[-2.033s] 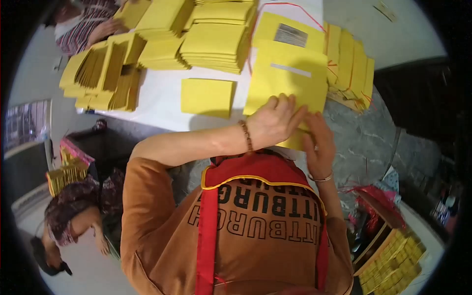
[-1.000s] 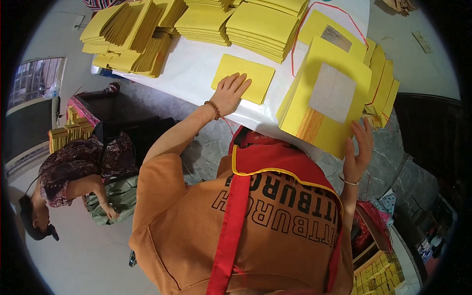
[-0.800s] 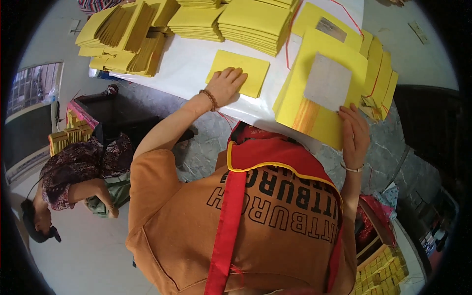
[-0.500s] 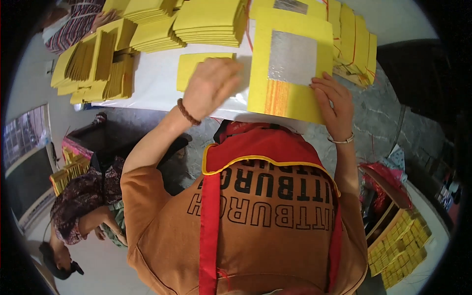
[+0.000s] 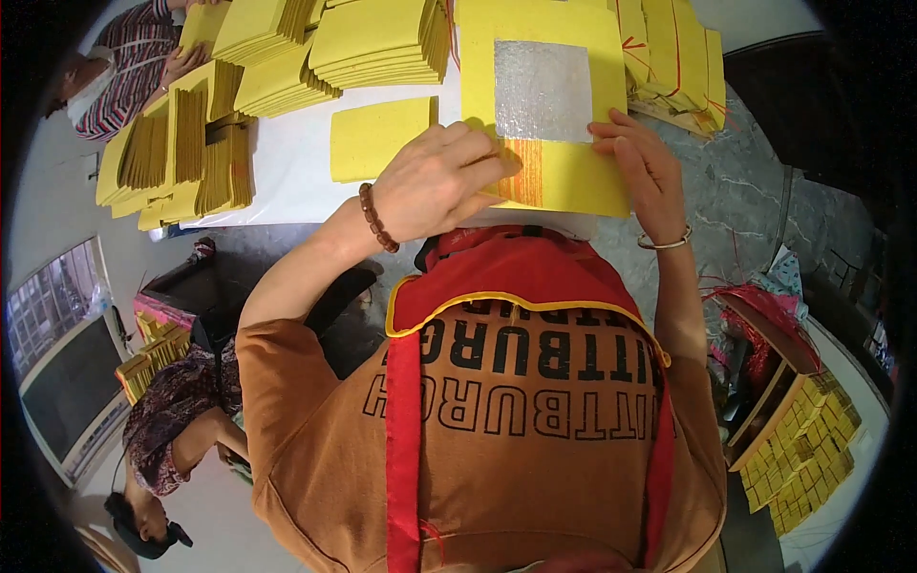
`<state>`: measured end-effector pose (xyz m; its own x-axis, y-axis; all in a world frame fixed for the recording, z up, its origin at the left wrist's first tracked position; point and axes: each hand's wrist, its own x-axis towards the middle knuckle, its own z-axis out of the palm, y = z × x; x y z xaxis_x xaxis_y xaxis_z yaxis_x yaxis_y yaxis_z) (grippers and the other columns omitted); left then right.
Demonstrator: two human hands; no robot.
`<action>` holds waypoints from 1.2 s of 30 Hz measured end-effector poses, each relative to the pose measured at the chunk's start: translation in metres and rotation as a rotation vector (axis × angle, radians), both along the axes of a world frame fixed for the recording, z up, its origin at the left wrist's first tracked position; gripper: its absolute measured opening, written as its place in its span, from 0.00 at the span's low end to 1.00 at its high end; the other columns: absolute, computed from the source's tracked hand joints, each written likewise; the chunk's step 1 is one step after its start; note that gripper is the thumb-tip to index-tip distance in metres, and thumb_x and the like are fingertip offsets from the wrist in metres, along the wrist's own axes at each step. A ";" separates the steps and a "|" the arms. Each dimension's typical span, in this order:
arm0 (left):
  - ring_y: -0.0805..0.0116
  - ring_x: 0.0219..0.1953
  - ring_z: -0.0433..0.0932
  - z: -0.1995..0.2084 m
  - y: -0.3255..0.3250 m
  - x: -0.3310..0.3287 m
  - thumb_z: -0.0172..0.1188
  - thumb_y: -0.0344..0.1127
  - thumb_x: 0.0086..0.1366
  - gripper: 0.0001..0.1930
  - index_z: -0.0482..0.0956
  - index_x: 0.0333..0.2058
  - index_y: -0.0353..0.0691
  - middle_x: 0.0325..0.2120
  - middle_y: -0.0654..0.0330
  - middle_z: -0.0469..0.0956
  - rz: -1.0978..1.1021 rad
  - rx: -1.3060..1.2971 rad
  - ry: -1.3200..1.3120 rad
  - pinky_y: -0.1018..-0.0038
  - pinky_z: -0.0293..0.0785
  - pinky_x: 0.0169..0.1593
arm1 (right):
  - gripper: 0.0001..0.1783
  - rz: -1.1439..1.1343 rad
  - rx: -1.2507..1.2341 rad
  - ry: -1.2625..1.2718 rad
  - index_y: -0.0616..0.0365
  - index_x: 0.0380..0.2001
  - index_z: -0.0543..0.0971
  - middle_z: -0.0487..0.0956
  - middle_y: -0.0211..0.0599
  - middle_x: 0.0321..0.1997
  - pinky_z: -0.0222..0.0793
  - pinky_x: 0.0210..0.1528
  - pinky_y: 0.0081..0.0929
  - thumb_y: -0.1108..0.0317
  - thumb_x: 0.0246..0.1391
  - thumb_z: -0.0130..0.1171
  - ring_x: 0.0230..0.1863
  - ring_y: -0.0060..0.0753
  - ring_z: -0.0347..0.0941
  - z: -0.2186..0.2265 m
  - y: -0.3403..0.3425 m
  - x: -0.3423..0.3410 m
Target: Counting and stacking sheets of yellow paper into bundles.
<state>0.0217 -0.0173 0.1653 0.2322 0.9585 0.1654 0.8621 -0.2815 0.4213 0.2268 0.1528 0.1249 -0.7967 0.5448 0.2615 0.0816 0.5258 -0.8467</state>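
A yellow paper sheet (image 5: pixel 578 177) bears a silver foil square (image 5: pixel 543 91) and an orange streaked patch below it. The sheet lies in front of me at the table's near edge. My left hand (image 5: pixel 435 181) is at its left side, with bent fingers closed on the paper beside the orange patch. At the right edge, my right hand (image 5: pixel 642 177) grips the paper between thumb and fingers. Left of the sheet rests a smaller yellow paper piece (image 5: pixel 380 140), apart from my left hand.
Thick stacks of folded yellow paper (image 5: pixel 377 48) line the white table's (image 5: pixel 296 143) far and left sides. Red-tied bundles (image 5: pixel 676 57) stand at right. A co-worker in stripes (image 5: pixel 134 57) handles paper at far left; another person (image 5: pixel 177 411) is behind-left. A wooden box (image 5: pixel 769 420) stands lower right.
My left hand has come down and right, from above the smaller yellow piece onto the sheet's left side. My right hand stays at the sheet's right edge. The view has shifted slightly.
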 end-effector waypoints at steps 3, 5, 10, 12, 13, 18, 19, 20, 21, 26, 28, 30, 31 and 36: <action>0.63 0.38 0.69 0.010 -0.003 0.015 0.62 0.39 0.48 0.21 0.73 0.43 0.41 0.39 0.59 0.71 0.033 0.020 0.202 0.71 0.67 0.38 | 0.15 -0.014 -0.010 -0.022 0.64 0.28 0.78 0.79 0.39 0.39 0.63 0.51 0.33 0.65 0.56 0.47 0.51 0.44 0.70 0.000 -0.001 -0.001; 0.63 0.39 0.68 0.003 -0.004 0.020 0.62 0.40 0.47 0.24 0.71 0.44 0.42 0.41 0.60 0.69 0.058 0.024 0.235 0.71 0.66 0.38 | 0.14 -0.016 0.019 -0.029 0.64 0.28 0.79 0.79 0.38 0.38 0.63 0.51 0.33 0.65 0.55 0.47 0.51 0.44 0.70 0.000 -0.001 -0.002; 0.62 0.29 0.70 0.000 -0.001 0.016 0.60 0.35 0.52 0.09 0.76 0.31 0.39 0.28 0.59 0.73 -0.012 0.054 -0.028 0.70 0.68 0.31 | 0.15 -0.005 -0.007 -0.005 0.63 0.28 0.79 0.79 0.38 0.38 0.63 0.51 0.34 0.65 0.56 0.46 0.50 0.44 0.70 -0.002 0.000 -0.003; 0.61 0.26 0.71 -0.002 0.003 0.012 0.59 0.34 0.53 0.07 0.76 0.28 0.37 0.25 0.58 0.72 0.005 0.044 -0.112 0.70 0.68 0.29 | 0.15 -0.008 -0.016 0.009 0.63 0.28 0.78 0.79 0.38 0.39 0.63 0.52 0.34 0.65 0.56 0.45 0.50 0.44 0.70 -0.003 0.001 -0.002; 0.60 0.24 0.71 -0.003 0.005 0.010 0.58 0.32 0.54 0.06 0.76 0.25 0.36 0.21 0.57 0.72 0.024 0.032 -0.196 0.69 0.68 0.28 | 0.16 -0.001 -0.045 0.022 0.63 0.28 0.78 0.79 0.39 0.39 0.62 0.52 0.34 0.65 0.56 0.44 0.51 0.44 0.69 -0.004 0.001 -0.002; 0.60 0.24 0.72 -0.005 0.014 -0.003 0.57 0.32 0.56 0.06 0.76 0.27 0.33 0.21 0.55 0.73 0.031 -0.108 -0.331 0.70 0.69 0.28 | 0.19 0.017 -0.050 0.021 0.63 0.28 0.78 0.79 0.41 0.39 0.60 0.54 0.35 0.62 0.58 0.40 0.52 0.44 0.68 -0.002 0.001 -0.002; 0.61 0.24 0.73 -0.006 0.015 -0.005 0.57 0.32 0.56 0.07 0.76 0.28 0.33 0.21 0.55 0.74 0.034 -0.140 -0.379 0.71 0.69 0.28 | 0.20 0.019 -0.089 0.035 0.63 0.28 0.78 0.79 0.41 0.39 0.60 0.54 0.34 0.62 0.59 0.40 0.52 0.44 0.68 -0.002 0.000 -0.003; 0.61 0.24 0.73 -0.005 0.015 -0.006 0.57 0.32 0.56 0.07 0.76 0.28 0.33 0.21 0.55 0.74 0.034 -0.137 -0.382 0.71 0.69 0.28 | 0.20 0.022 -0.129 0.049 0.63 0.27 0.78 0.79 0.42 0.39 0.59 0.55 0.34 0.62 0.59 0.39 0.52 0.44 0.68 -0.001 -0.001 -0.003; 0.63 0.24 0.74 -0.004 0.016 -0.007 0.57 0.31 0.56 0.06 0.76 0.28 0.33 0.21 0.55 0.75 0.074 -0.244 -0.434 0.73 0.69 0.28 | 0.20 0.022 -0.127 0.049 0.63 0.27 0.78 0.79 0.42 0.39 0.59 0.55 0.34 0.62 0.59 0.39 0.52 0.44 0.68 -0.001 -0.001 -0.003; 0.73 0.23 0.74 -0.003 0.019 -0.011 0.56 0.29 0.56 0.05 0.77 0.29 0.34 0.22 0.58 0.77 0.134 -0.394 -0.574 0.78 0.69 0.29 | 0.21 -0.011 -0.174 0.044 0.64 0.27 0.78 0.78 0.43 0.39 0.59 0.55 0.33 0.61 0.60 0.38 0.53 0.44 0.67 0.000 -0.002 -0.002; 0.74 0.18 0.71 -0.005 0.019 -0.009 0.55 0.31 0.53 0.06 0.78 0.26 0.35 0.16 0.59 0.75 0.226 -0.426 -0.657 0.77 0.65 0.24 | 0.22 -0.006 -0.181 0.042 0.64 0.27 0.78 0.78 0.43 0.39 0.58 0.55 0.34 0.61 0.60 0.37 0.54 0.44 0.66 -0.001 -0.002 -0.002; 0.76 0.18 0.70 -0.008 0.019 -0.009 0.55 0.31 0.53 0.06 0.78 0.26 0.34 0.15 0.60 0.74 0.240 -0.429 -0.675 0.77 0.65 0.24 | 0.22 -0.003 -0.189 0.042 0.63 0.28 0.78 0.78 0.44 0.39 0.58 0.56 0.34 0.61 0.60 0.37 0.54 0.44 0.66 -0.002 -0.002 -0.001; 0.77 0.18 0.68 -0.009 0.019 -0.010 0.55 0.31 0.53 0.06 0.78 0.26 0.34 0.15 0.61 0.73 0.252 -0.434 -0.692 0.78 0.64 0.24 | 0.22 0.005 -0.212 0.066 0.63 0.28 0.78 0.78 0.44 0.39 0.58 0.56 0.34 0.61 0.60 0.36 0.54 0.44 0.66 -0.002 -0.002 -0.001; 0.79 0.18 0.67 -0.013 0.022 -0.010 0.55 0.31 0.53 0.07 0.78 0.26 0.34 0.15 0.63 0.73 0.269 -0.439 -0.774 0.79 0.64 0.24 | 0.19 0.034 -0.263 0.106 0.61 0.33 0.77 0.77 0.44 0.41 0.58 0.56 0.36 0.60 0.58 0.40 0.56 0.45 0.65 -0.004 0.003 0.003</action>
